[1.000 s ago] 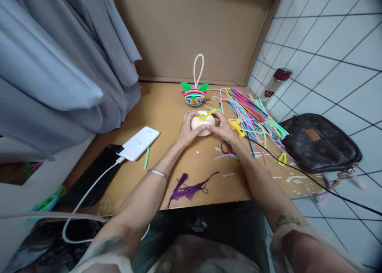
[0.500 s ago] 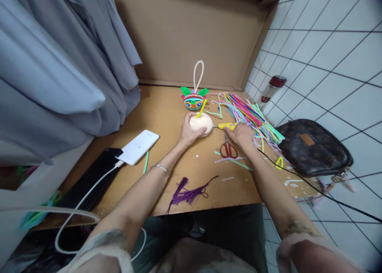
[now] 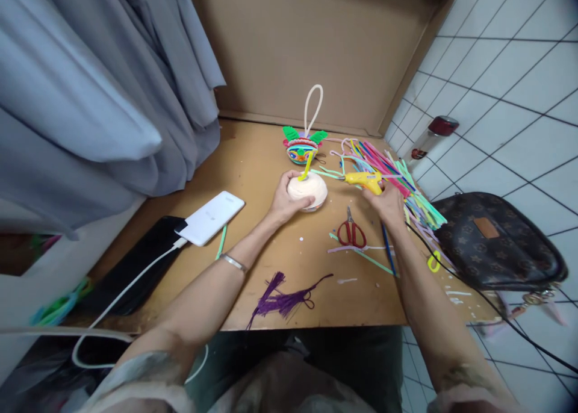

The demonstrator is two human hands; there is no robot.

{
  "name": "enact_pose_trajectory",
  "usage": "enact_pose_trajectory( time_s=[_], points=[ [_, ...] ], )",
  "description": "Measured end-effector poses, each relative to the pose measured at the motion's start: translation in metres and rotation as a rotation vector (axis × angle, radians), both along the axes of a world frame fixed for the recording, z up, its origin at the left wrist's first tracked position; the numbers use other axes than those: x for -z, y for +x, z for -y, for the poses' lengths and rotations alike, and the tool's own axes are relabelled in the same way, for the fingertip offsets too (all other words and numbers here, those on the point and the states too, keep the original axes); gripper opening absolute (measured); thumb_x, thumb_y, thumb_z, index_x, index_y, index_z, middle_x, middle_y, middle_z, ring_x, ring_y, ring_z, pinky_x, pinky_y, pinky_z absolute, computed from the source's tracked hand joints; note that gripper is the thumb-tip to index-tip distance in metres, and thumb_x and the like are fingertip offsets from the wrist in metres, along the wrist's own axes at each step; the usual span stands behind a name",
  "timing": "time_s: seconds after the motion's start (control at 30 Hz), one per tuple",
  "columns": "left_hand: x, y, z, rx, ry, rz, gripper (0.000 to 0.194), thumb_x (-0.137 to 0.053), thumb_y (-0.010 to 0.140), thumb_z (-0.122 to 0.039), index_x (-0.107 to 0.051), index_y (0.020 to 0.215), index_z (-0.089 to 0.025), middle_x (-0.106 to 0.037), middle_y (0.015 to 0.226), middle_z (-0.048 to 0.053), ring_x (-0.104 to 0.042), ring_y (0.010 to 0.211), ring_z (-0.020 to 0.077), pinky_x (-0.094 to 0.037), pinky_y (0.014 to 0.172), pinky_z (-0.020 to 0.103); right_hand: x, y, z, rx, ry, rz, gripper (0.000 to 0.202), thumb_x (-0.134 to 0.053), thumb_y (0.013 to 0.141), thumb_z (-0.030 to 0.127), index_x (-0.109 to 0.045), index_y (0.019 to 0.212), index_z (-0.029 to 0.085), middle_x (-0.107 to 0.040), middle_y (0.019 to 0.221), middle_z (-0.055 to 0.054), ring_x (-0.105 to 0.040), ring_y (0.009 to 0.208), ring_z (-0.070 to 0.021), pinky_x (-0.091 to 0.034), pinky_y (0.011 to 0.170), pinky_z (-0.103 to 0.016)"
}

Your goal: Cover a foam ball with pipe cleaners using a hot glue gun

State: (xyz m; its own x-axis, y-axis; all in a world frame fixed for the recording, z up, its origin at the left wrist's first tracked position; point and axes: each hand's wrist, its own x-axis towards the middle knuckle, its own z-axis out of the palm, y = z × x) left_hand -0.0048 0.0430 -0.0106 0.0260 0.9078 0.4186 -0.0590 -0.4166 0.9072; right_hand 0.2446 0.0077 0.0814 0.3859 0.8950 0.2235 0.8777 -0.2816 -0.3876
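Note:
My left hand [image 3: 289,195] is closed around the side of a cream-white ball [image 3: 310,188], its thumb across the front. A bent yellow pipe cleaner [image 3: 307,166] stands up from the ball's top. In my right hand [image 3: 388,203] is a yellow glue gun [image 3: 363,180], its nozzle pointing left toward the ball but apart from it. Behind the ball sits a colourful lion-head ornament [image 3: 303,150] with green ears and a white loop [image 3: 313,103]. Red-handled scissors [image 3: 351,232] lie between my arms, nearer to my right hand.
Bundled pipe cleaners [image 3: 388,166] lie at the back right, beside a brown patterned bag [image 3: 501,238] and a bottle [image 3: 427,142]. A purple tassel [image 3: 284,298] lies near the front edge. At left is a white phone-like device [image 3: 212,217] with a cable. A black cord [image 3: 478,292] runs right.
My right hand has drawn the glue gun back from the ball and raised it, tilting it level. My left hand still holds the ball. The whole view has shifted slightly.

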Motion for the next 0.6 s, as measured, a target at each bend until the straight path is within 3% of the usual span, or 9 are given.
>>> enact_pose_trajectory(
  time_s=[0.13,0.23,0.43,0.6],
  points=[
    [0.0,-0.001,0.003,0.03,-0.033,0.023,0.08,-0.09,0.054,-0.051,-0.051,0.119,-0.024,-0.067,0.115,0.005,-0.067,0.102,0.023,-0.057,0.092,0.036,-0.025,-0.003,-0.007,-0.123,0.119,-0.069,0.027,-0.066,0.076,0.042,-0.069,0.09,0.019,-0.071,0.08,-0.005,-0.062,0.073,-0.0229,-0.041,0.065,-0.031],
    [0.0,-0.001,0.004,0.039,-0.038,0.042,0.08,-0.091,0.055,-0.052,-0.051,0.119,-0.025,-0.067,0.112,0.003,-0.067,0.101,0.0228,-0.057,0.092,0.037,-0.033,-0.006,-0.016,-0.124,0.135,-0.037,0.023,-0.069,0.075,0.04,-0.068,0.085,0.02,-0.069,0.077,-0.005,-0.059,0.073,-0.0225,-0.041,0.066,-0.032],
    [0.0,-0.003,0.003,0.035,-0.038,0.062,0.082,-0.093,0.053,-0.054,-0.051,0.118,-0.025,-0.066,0.112,0.004,-0.066,0.1,0.0224,-0.056,0.093,0.036,-0.016,0.001,-0.023,0.037,0.058,-0.104,0.029,-0.066,0.083,0.041,-0.073,0.098,0.017,-0.075,0.089,-0.01,-0.066,0.081,-0.0262,-0.046,0.07,-0.033],
    [0.003,-0.004,0.0,0.014,-0.011,0.04,0.082,-0.092,0.054,-0.057,-0.052,0.118,-0.024,-0.066,0.116,0.005,-0.065,0.103,0.0229,-0.057,0.094,0.036,0.004,0.013,-0.015,0.088,-0.037,-0.085,0.039,-0.063,0.087,0.043,-0.076,0.109,0.014,-0.079,0.101,-0.017,-0.072,0.091,-0.0324,-0.049,0.074,-0.036]
  ],
)
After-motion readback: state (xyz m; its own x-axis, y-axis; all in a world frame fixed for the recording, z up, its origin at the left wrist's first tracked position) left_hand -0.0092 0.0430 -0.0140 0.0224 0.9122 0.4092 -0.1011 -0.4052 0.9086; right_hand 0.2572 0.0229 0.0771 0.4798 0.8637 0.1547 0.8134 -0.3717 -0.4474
